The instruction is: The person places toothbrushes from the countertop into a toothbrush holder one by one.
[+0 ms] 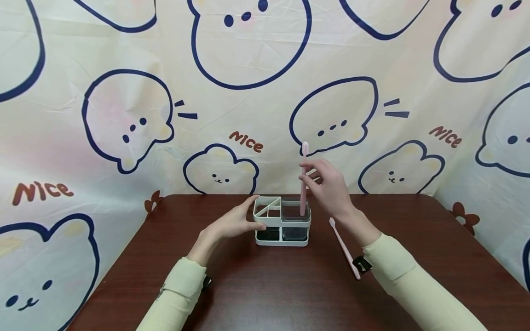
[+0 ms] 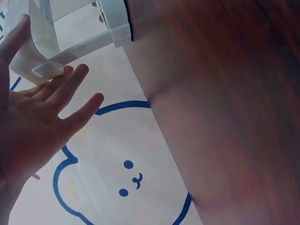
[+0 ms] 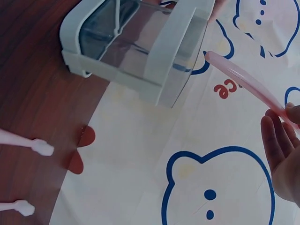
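A white two-tier holder point(image 1: 282, 224) stands upright on the table, with a divided section at its left and a clear cup point(image 3: 136, 42) at its right. My left hand point(image 1: 233, 220) grips the holder's left side, thumb in front; in the left wrist view several fingers of this hand point(image 2: 42, 112) are spread by the white upper tier point(image 2: 40, 56). A pink toothbrush point(image 1: 303, 184) is pinched between the thumb and fingers of my right hand point(image 1: 331, 188), bristle head up. Its lower handle end point(image 3: 225, 65) hangs just above the cup's rim in the right wrist view.
Another pink toothbrush point(image 1: 344, 248) lies on the brown table point(image 1: 265, 289) below my right forearm. Two toothbrush heads, one upper point(image 3: 42, 146) and one lower point(image 3: 24, 207), show on the table in the right wrist view. A cartoon-printed cloth point(image 1: 265, 110) hangs behind the table.
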Motion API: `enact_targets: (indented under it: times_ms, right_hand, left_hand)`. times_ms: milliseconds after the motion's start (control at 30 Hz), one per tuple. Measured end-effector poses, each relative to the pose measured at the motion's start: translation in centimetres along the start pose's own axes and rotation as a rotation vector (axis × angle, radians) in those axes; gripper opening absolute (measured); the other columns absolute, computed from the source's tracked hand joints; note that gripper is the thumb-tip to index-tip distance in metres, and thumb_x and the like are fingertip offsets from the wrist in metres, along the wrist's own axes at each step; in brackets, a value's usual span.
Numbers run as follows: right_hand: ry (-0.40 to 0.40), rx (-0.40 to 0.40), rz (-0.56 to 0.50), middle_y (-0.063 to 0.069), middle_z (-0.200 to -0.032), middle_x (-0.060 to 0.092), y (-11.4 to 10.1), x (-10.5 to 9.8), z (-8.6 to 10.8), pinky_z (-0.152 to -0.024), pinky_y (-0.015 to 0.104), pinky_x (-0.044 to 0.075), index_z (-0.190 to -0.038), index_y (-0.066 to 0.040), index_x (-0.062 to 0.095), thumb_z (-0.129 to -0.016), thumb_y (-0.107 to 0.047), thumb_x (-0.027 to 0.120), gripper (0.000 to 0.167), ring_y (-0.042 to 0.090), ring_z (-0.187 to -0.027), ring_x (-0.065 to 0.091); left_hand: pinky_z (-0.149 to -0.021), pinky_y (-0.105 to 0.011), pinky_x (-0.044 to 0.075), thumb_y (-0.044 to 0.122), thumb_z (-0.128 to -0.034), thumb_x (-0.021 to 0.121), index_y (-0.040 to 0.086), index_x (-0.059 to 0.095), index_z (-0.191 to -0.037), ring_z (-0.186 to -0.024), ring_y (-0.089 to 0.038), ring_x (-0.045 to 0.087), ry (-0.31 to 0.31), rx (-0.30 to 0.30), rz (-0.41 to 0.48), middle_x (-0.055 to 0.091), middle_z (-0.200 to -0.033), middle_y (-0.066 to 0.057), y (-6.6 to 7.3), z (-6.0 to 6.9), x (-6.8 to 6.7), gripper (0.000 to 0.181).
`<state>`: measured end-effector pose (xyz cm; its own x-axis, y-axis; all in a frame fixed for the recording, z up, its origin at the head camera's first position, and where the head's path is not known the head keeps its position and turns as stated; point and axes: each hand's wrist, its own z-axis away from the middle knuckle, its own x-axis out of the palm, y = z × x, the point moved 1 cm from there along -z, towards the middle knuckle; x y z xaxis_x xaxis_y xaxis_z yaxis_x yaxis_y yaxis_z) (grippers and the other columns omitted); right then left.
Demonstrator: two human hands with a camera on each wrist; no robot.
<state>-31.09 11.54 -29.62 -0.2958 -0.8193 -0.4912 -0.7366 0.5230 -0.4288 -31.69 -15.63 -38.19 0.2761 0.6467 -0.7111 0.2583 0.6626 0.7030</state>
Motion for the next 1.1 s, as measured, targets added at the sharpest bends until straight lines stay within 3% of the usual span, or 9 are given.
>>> enact_targets:
  times_ms: [567, 1100]
  right_hand:
    - [0.015, -0.065, -0.048, 0.009, -0.097, 0.067, -1.6, 2.0, -1.0, -0.069, 0.031, 0.061, -0.113, -0.006, 0.069, -0.087, -0.006, 0.075, 0.027, 0.018, -0.078, 0.071]
    - [-0.007, -0.061, -0.053, 0.009, -0.099, 0.066, -1.7, 3.9, -0.7, -0.069, 0.029, 0.06, -0.112, -0.007, 0.068, -0.089, -0.007, 0.074, 0.024, 0.018, -0.078, 0.071]
  left_hand:
    - [-0.114, -0.058, 0.034, 0.048, -0.0824, 0.078, 0.023, 0.02, -0.159, -0.142, -0.03, 0.041, 0.01, -0.011, -0.018, 0.031, -0.161, -0.01, 0.2, -0.2, 0.1, 0.099]
    - [-0.115, -0.06, 0.031, 0.049, -0.0818, 0.078, 0.021, 0.018, -0.159, -0.144, -0.031, 0.037, -0.005, -0.002, 0.01, 0.029, -0.162, -0.009, 0.3, 0.0, 0.0, 0.101]
